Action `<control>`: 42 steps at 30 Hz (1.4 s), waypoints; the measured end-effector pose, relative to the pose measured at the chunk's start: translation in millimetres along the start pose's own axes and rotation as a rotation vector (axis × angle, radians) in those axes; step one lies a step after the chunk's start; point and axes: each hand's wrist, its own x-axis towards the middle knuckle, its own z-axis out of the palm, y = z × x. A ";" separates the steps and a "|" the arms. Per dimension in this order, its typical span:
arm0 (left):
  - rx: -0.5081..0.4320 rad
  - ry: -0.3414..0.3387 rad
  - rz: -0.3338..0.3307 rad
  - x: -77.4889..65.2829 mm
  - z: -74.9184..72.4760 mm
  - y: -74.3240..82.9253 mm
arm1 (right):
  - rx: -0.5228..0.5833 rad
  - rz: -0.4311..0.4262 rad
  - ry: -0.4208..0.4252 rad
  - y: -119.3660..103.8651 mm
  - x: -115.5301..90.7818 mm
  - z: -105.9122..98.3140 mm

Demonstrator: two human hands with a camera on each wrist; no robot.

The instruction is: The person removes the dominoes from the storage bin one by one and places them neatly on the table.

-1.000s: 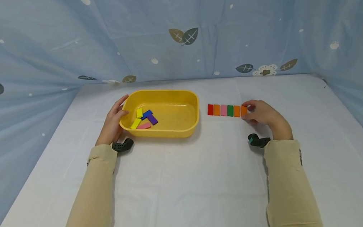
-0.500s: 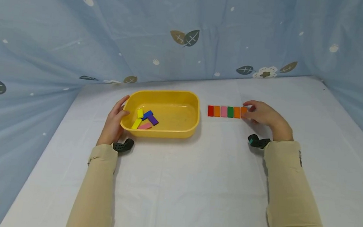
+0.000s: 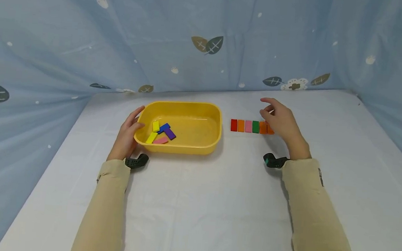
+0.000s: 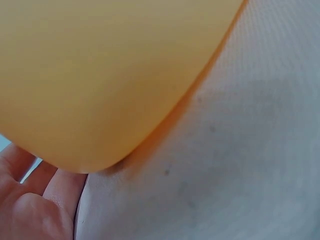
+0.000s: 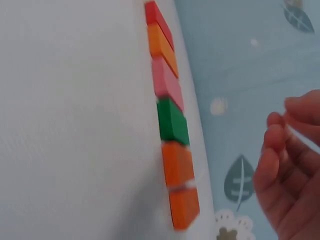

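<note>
My left hand [image 3: 123,139] holds the left end of a yellow plastic basin [image 3: 181,149], thumb at the rim and fingers along the outside wall. Inside the basin lie two yellow blocks [image 3: 156,126], a blue block [image 3: 163,128], a purple block [image 3: 169,133] and a pink block [image 3: 161,140]. To its right, small blocks form a row on the table: red [image 3: 234,125], orange [image 3: 241,126], pink [image 3: 248,126], green [image 3: 255,127] and two more orange blocks [image 5: 179,165]. My right hand [image 3: 283,120] hovers over the row's right end, fingers loosely bent, holding nothing.
A white cloth [image 3: 197,205] covers the table. Behind it and at the sides hangs a blue curtain [image 3: 152,29] with leaf prints. A black wrist device [image 3: 275,161] sits on each arm.
My right hand has let go of the last orange block, lifted, and moved left over the row. The left hand and basin have stayed in place.
</note>
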 end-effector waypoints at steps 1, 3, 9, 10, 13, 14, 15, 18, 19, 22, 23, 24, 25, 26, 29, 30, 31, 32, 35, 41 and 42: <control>-0.001 0.002 -0.001 -0.5 -0.3 0.1 | 0.014 -0.017 0.012 -3.7 0.8 2.7; 0.000 0.009 -0.005 -1.4 -1.2 0.0 | 0.059 -0.061 0.030 -10.7 1.8 7.6; 0.000 0.008 -0.001 -2.6 -4.4 1.1 | 0.334 -0.199 0.049 -40.1 -6.7 19.4; -0.002 0.007 0.000 -2.5 -4.7 1.3 | 0.363 -0.212 0.049 -43.6 -7.3 22.4; -0.006 0.010 -0.004 -3.1 -5.1 1.7 | 0.419 -0.252 0.030 -57.9 -12.9 29.1; -0.007 0.011 -0.006 -3.2 -5.1 1.7 | 0.434 -0.261 0.019 -60.3 -13.2 32.4; -0.009 0.012 -0.006 -3.4 -5.3 1.6 | 0.465 -0.276 0.002 -62.8 -13.6 35.4; -0.009 0.018 -0.012 -4.2 -5.9 1.4 | 0.536 -0.331 -0.053 -80.7 -23.5 39.1; -0.010 0.019 -0.012 -4.3 -6.1 1.2 | 0.555 -0.349 -0.068 -84.2 -25.0 41.5; -0.012 0.024 -0.012 -4.3 -6.6 1.2 | 0.585 -0.388 -0.109 -89.9 -27.2 49.9; -0.014 0.025 -0.010 -4.1 -6.6 1.3 | 0.583 -0.401 -0.122 -90.5 -27.2 52.7; -0.016 0.024 -0.007 -3.8 -6.5 1.3 | 0.582 -0.406 -0.136 -90.0 -26.5 56.4; -0.019 0.023 -0.003 -3.5 -6.4 1.3 | 0.583 -0.414 -0.151 -89.1 -25.3 60.2; -0.022 0.018 0.001 -3.0 -6.2 1.3 | 0.585 -0.417 -0.165 -87.8 -24.1 64.1; -0.030 0.008 0.006 -2.3 -5.7 1.1 | 0.550 -0.426 -0.193 -84.9 -20.8 74.1; -0.031 0.005 0.006 -2.4 -5.5 0.9 | 0.530 -0.424 -0.199 -84.4 -19.9 77.3; -0.032 0.003 0.006 -2.5 -5.4 0.7 | 0.495 -0.430 -0.203 -84.9 -19.7 79.3; -0.031 -0.002 0.005 -2.5 -5.4 0.3 | 0.453 -0.435 -0.205 -86.2 -19.8 81.0; -0.028 0.006 0.010 -2.6 -5.2 -1.4 | 0.303 -0.459 -0.227 -92.6 -22.0 85.4; -0.024 0.001 0.039 0.3 -2.4 -4.7 | -0.024 -0.512 -0.249 -110.8 -30.5 96.0; -0.023 -0.002 0.043 0.7 -2.0 -5.1 | -0.072 -0.523 -0.250 -113.6 -31.4 98.3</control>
